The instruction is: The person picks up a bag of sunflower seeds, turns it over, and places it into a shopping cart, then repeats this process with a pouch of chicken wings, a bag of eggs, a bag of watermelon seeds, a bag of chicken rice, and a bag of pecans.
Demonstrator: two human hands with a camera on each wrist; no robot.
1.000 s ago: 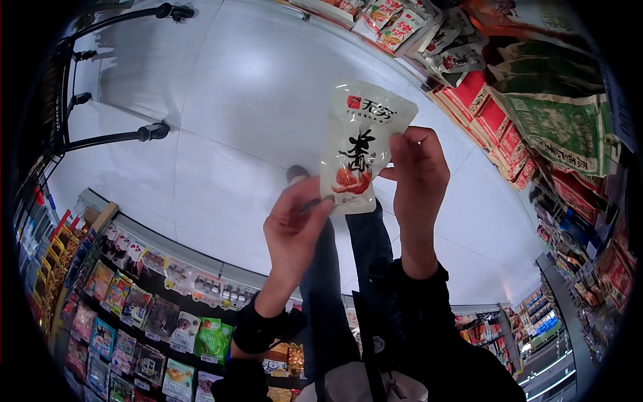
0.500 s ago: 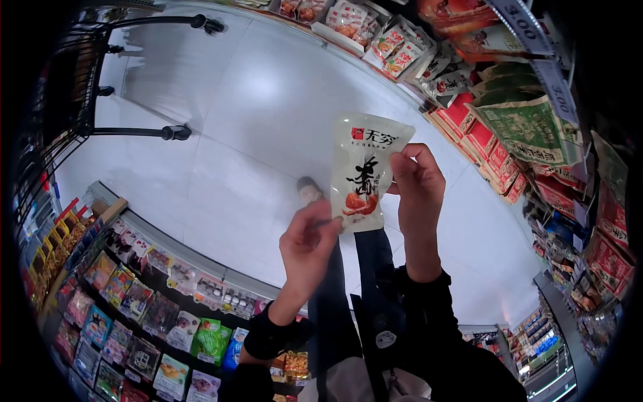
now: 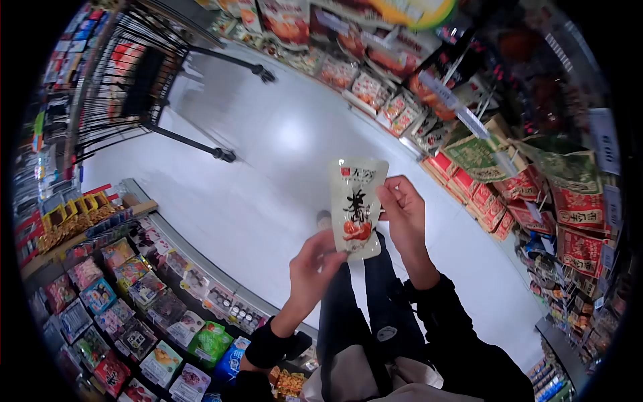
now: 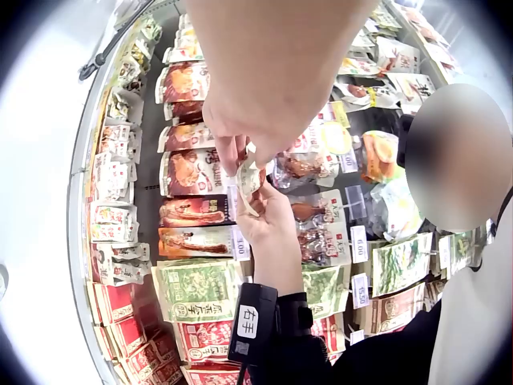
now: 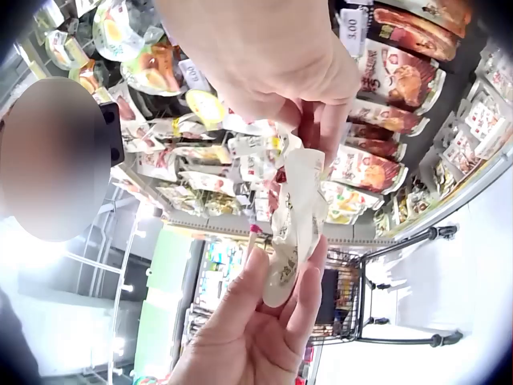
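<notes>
A small pale snack pouch [image 3: 362, 231], with black Chinese writing and a reddish food picture, is held up in front of the body in the head view. My left hand [image 3: 310, 273] pinches its lower left corner between thumb and fingers. At the upper right edge, my right hand [image 3: 407, 213] grips the pouch with the thumb in front. The right wrist view shows the pouch [image 5: 298, 228] edge-on, between the left thumb and fingers [image 5: 303, 309] below and the right hand above.
A black wire shopping cart [image 3: 127, 87] stands at the upper left on the pale floor [image 3: 268, 174]. Shelves of bagged snacks [image 3: 87, 301] curve along the lower left. More hang and lie at the right, including red packets [image 3: 472, 191] and green bags [image 3: 479, 153].
The head view has tilted up, so more cart and upper shelf show. Pouch and hands sit lower in the picture, and the pouch looks smaller. Both hands keep their hold.
</notes>
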